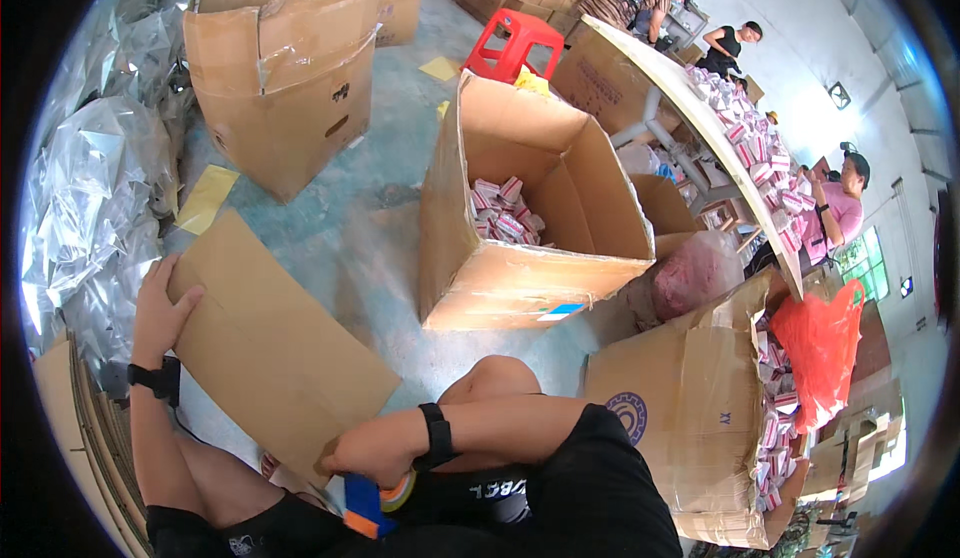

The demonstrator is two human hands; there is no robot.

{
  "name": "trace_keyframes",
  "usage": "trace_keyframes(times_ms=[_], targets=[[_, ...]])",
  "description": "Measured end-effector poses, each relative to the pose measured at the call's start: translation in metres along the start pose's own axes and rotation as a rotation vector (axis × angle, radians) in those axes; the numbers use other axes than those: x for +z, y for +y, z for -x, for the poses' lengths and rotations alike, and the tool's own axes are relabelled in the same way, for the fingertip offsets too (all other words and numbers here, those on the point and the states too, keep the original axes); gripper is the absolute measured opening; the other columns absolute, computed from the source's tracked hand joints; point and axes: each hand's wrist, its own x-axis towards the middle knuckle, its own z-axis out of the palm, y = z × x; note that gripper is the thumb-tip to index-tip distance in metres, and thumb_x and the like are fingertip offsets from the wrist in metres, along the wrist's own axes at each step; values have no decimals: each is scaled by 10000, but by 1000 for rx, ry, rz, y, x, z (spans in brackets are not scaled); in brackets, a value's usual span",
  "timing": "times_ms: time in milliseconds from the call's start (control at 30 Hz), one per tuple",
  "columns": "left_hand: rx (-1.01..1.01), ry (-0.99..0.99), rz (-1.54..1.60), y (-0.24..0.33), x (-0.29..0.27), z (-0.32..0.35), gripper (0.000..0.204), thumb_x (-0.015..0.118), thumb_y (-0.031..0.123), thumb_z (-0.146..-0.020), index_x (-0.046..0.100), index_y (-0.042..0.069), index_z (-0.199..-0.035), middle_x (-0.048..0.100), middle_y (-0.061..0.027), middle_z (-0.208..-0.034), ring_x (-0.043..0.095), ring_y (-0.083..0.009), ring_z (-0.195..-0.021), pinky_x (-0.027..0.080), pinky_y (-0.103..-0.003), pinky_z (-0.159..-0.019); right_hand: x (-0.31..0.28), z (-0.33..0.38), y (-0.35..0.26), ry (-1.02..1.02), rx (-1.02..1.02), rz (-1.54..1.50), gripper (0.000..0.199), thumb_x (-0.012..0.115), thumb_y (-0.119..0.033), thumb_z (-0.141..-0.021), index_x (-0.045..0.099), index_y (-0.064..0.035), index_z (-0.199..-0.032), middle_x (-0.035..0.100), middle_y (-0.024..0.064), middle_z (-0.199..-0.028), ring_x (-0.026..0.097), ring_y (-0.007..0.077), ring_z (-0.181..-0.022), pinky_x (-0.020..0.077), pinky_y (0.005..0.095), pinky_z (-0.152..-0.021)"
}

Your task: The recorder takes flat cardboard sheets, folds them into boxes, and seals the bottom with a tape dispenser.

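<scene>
Slanting eleven-to-five o'clock: cardboard sheet (pixel 275 343).
Far end is pinched by left hand (pixel 166 306), tape dispenser (pixel 362 503) clasped by right hand (pixel 375 446).

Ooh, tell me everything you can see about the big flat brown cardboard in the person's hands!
The cardboard panel is plain brown, smooth-looking and roughly rectangular, with no print on the side showing. It lies slantwise in front of the person, reaching from far left to near right. The left hand grips its left edge, thumb on the face. The right hand is at its near end; its exact hold is hidden.
</scene>
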Motion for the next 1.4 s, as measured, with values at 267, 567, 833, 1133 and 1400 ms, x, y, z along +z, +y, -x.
trace_keyframes(times_ms=[267, 567, 833, 1133, 1400], targets=[[-157, 6, -147, -11, 10, 8, 700, 720, 445, -860, 527, 18, -1379, 586, -237, -1287, 547, -441, -1216, 425, -481, -1043, -7, -18, 1, -70, -22, -14, 433, 735, -38, -605, 637, 9, -1024, 678, 223, -1007, 658, 428, -982, 523, 475, -793], [-482, -260, -176, -75, 13, 5, 770, 707, 543, -863, 522, -59, -1306, 560, -354, -1251, 565, -494, -1179, 470, -540, -973, -30, -10, 5, 145, 37, 111, 526, 833, -103, -645, 555, -45, -1087, 658, 209, -984, 636, 439, -985, 519, 483, -783], [-223, -108, -109, -34, 9, 6, 741, 789, 402, -810, 514, 11, -1375, 568, -236, -1269, 512, -436, -1217, 448, -515, -1019, -29, -5, 4, 101, 110, 109, 515, 813, -66, -636, 583, -27, -1096, 666, 211, -986, 636, 442, -979, 525, 478, -816], [73, 49, 62, -6, 12, 0, 734, 808, 262, -743, 527, 30, -1381, 566, -182, -1261, 478, -383, -1239, 388, -455, -1092, -34, 3, -9, -48, 133, 35, 533, 797, -80, -619, 610, 6, -1111, 667, 217, -1028, 641, 427, -998, 530, 458, -841], [41, 21, 74, 4, 5, 2, 751, 809, 277, -743, 521, 29, -1391, 561, -169, -1275, 468, -379, -1245, 384, -453, -1095, -34, 4, -8, -64, 126, 36, 546, 814, -99, -603, 618, 30, -1097, 664, 231, -1029, 640, 427, -1009, 529, 455, -853]])
